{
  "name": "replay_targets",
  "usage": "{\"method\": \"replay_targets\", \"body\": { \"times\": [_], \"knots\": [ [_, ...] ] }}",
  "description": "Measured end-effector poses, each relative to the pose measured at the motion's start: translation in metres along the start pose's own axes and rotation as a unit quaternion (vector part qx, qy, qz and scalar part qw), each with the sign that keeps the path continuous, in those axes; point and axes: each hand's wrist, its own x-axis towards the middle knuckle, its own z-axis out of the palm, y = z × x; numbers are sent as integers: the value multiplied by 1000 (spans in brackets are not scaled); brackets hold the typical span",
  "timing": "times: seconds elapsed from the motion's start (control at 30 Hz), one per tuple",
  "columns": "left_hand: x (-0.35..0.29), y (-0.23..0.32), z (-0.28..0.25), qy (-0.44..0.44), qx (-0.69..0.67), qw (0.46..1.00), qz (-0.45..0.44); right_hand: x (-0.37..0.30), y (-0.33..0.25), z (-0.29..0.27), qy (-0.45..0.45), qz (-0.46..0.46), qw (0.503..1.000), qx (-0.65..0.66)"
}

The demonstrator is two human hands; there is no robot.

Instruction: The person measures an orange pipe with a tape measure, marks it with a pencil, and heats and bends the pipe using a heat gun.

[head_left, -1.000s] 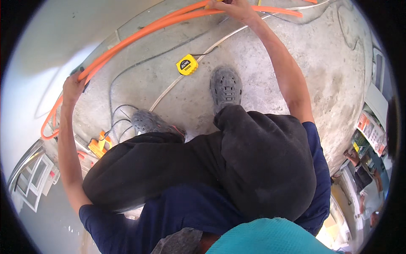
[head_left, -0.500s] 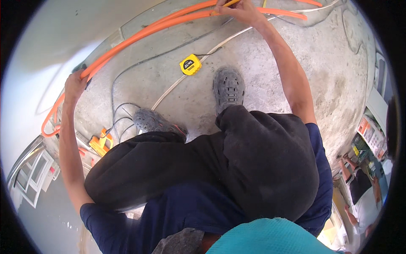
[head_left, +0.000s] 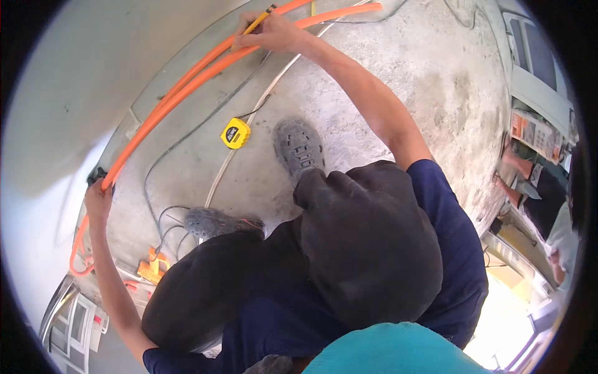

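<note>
Two long orange pipes [head_left: 163, 111] run in a curve from the left edge toward the upper right, close to the wall. My left hand [head_left: 98, 203] is closed around the pipes at the left, beside a small black object [head_left: 96, 175] I cannot make out. At the top, my right hand [head_left: 276, 32] pinches a yellow pencil [head_left: 257, 21] and rests over the pipes. The pencil slants, its dark end up. A yellow tape measure [head_left: 235, 133] lies on the floor below my right hand, across a pale cable [head_left: 256, 106].
A dark cord [head_left: 187, 134] winds over the concrete floor [head_left: 411, 75] near my shoes [head_left: 299, 148]. By my left knee lies a yellow-orange tool [head_left: 152, 267]. The wall [head_left: 68, 93] borders the pipes. At the right are a person [head_left: 542, 206] and a printed box [head_left: 534, 133].
My right hand has come left along the pipes with the pencil, which now shows more fully. The whole view has turned, shifting the floor things left and down. My left hand keeps its grip.
</note>
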Motion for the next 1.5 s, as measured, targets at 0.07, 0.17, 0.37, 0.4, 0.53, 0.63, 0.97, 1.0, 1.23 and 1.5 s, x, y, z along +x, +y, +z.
{"method": "replay_targets", "body": {
  "times": [0.07,0.17,0.37,0.4,0.53,0.63,0.97,1.0,1.23,1.5],
  "knots": [
    [5,6,-7,-25,-27,999,-3,2,4,-2,13,33,995,89],
    [11,33,-19,-15,-8,1000,-11,-13,-40,-26,-10,73,997,32],
    [-2,66,-62,-65,-35,995,-61,-16,-47,-28,-23,30,995,90],
    [-9,61,-65,-58,-23,997,-45,-17,-51,-27,-24,52,993,104],
    [-14,77,-101,-109,-6,993,-39,-30,-53,-31,-17,38,998,48],
    [-19,66,-92,-162,-25,982,-96,-35,-58,-29,-17,52,994,96],
    [-36,76,-62,-73,-67,994,-42,-41,-39,-23,-27,-24,999,29],
    [-37,73,-60,-70,-61,995,-49,-42,-39,-22,-38,-38,996,69],
    [-39,69,-50,-33,-13,999,-31,-46,-38,-21,-60,-11,993,99],
    [-55,90,-50,-83,-72,993,-32,-47,-34,-21,-39,32,998,46]
  ]
}}
